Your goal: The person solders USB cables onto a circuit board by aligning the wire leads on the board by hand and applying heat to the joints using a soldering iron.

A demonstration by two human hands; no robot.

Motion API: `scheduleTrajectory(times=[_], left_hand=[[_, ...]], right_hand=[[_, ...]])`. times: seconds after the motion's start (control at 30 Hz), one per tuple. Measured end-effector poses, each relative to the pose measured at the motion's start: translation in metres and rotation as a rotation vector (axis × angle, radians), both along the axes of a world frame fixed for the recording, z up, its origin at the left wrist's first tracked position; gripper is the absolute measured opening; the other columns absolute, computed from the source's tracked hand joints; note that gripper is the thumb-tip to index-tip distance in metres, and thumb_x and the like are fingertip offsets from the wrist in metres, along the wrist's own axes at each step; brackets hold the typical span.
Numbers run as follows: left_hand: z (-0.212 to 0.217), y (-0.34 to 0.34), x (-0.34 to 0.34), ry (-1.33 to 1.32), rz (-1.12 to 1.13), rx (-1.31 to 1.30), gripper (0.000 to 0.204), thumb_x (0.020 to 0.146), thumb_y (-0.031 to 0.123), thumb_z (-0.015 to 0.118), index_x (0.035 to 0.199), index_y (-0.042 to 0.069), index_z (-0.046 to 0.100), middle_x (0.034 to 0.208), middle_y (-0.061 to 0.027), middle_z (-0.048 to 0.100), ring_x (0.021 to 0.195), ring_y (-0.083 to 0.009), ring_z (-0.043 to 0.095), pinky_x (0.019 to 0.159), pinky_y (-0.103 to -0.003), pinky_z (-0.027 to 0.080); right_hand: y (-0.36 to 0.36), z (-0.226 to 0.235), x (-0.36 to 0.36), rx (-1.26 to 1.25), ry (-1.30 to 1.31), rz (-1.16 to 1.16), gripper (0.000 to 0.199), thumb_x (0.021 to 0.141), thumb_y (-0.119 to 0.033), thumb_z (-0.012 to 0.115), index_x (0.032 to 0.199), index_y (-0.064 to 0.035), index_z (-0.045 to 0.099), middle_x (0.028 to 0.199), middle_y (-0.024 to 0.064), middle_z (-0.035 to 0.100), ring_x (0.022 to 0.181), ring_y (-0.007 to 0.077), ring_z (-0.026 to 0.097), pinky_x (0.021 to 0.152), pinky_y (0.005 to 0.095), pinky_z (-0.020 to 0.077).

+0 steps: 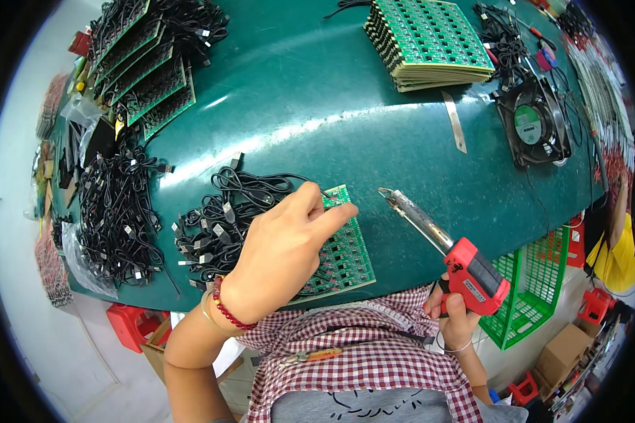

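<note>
My left hand (279,243) is closed over a green circuit board (356,257). Its thumb and forefinger pinch near the board's far edge, where the end of a black USB cable (300,176) runs in; the fingers partly hide the grip. That cable comes from a tangled heap of black cables (219,229) just left of the board. In my right hand (458,321) is a red and black soldering gun (476,278), its metal tip raised to the right of the board and apart from it.
A tall stack of circuit boards (430,35) stands at the back, near a metal blade (454,123) and a black fan (533,123). More boards (144,84) with cables and another cable heap (116,208) lie left. A green basket (522,296) is below the table's right edge.
</note>
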State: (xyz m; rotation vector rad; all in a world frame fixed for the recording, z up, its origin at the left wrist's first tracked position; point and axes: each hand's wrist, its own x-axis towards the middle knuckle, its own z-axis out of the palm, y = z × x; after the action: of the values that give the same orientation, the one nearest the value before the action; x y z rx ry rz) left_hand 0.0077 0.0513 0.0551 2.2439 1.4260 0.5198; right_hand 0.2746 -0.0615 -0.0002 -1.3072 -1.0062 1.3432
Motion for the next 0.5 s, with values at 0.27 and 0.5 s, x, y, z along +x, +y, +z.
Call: scheduleTrajectory(times=[0.27,0.5], left_hand=[[-0.032,-0.003,-0.004,0.176,-0.156,0.015,0.03,0.073,-0.001,0.057,0.098,0.012,0.068,0.076,-0.0062,0.049,0.067,-0.023,0.056,0.057,-0.035,0.049],[-0.037,-0.006,-0.009,0.114,-0.089,0.022,0.018,0.078,0.002,0.062,0.095,0.005,0.059,0.082,-0.0081,0.051,0.078,-0.0263,0.057,0.066,-0.036,0.05]], right_hand=[[-0.008,-0.005,0.007,-0.045,0.09,-0.044,0.047,0.091,-0.031,0.063,0.118,0.0056,0.049,0.066,0.0094,0.058,0.052,0.0116,0.051,0.049,0.0258,0.0441],[-0.008,0.001,0.001,-0.071,-0.005,0.016,0.045,0.092,-0.036,0.06,0.111,0.0036,0.05,0.063,0.0111,0.054,0.048,0.0147,0.049,0.048,0.029,0.0462]])
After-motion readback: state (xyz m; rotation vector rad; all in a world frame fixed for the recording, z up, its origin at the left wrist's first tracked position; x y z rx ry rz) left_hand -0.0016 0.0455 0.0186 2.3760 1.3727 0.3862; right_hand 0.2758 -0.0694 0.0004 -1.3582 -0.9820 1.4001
